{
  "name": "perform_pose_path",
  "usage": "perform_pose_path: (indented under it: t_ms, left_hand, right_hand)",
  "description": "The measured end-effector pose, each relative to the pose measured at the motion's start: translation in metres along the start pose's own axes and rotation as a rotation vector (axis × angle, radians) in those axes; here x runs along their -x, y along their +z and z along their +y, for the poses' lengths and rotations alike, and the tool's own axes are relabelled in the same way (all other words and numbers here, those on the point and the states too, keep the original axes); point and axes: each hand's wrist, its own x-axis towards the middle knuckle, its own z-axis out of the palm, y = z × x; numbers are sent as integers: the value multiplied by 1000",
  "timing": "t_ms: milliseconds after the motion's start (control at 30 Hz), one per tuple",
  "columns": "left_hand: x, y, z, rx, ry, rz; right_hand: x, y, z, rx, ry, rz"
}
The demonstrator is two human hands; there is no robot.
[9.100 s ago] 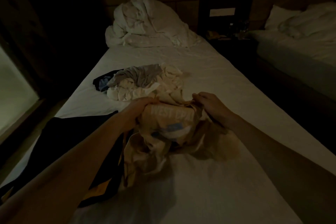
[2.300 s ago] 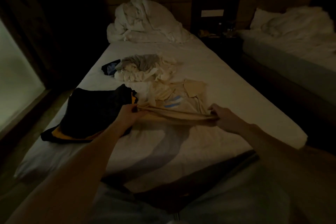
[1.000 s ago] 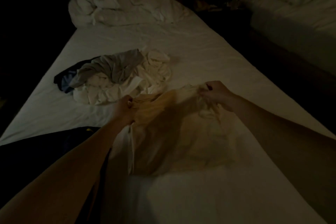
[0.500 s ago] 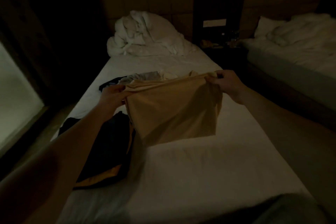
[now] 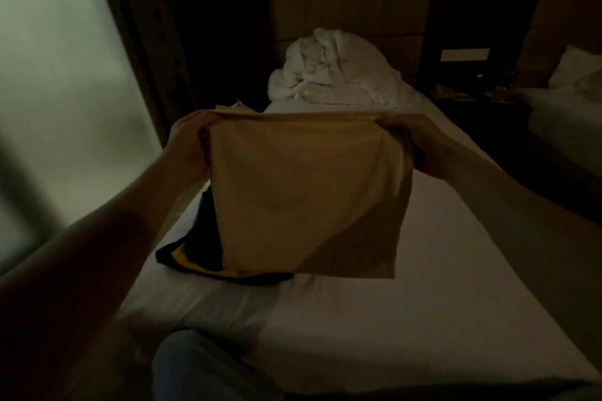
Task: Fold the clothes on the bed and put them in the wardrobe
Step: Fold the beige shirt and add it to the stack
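A tan shirt [image 5: 306,192], folded into a rough square, hangs in the air above the white bed [image 5: 423,303]. My left hand [image 5: 189,143] grips its upper left corner and my right hand [image 5: 413,143] grips its upper right corner, so the top edge is stretched between them. Under its lower left corner lies a folded black garment with a yellow edge [image 5: 195,254] on the sheet. The shirt hides the pile of unfolded clothes further up the bed.
A crumpled white duvet [image 5: 335,75] sits at the head of the bed. A bright window [image 5: 55,91] runs along the left. A dark nightstand [image 5: 472,91] and a second bed [image 5: 570,120] stand on the right. My knee [image 5: 202,368] is at the bottom.
Both hands have raised the tan shirt higher and closer to the camera, with the fold now hanging flat. The view has swung left toward the window.
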Motion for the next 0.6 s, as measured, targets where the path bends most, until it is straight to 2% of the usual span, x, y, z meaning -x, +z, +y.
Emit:
perform_pose_path:
  t_ms: [100, 300, 433, 533, 600]
  left_hand:
    - [-20, -40, -1, -61, -38, 2]
    - [-65, -99, -40, -178, -120, 234]
    - [-113, -123, -98, -327, -212, 217]
    - [-150, -134, -147, -362, -278, 153]
    - [-174, -136, -176, -374, -309, 169]
  right_hand:
    - [-24, 40, 13, -39, 45, -34]
    - [-101, 110, 79, 34, 220, -66]
    - [-166, 133, 134, 145, 307, -81]
    - [-216, 137, 172, 299, 318, -82]
    - [-243, 136, 195, 408, 315, -88]
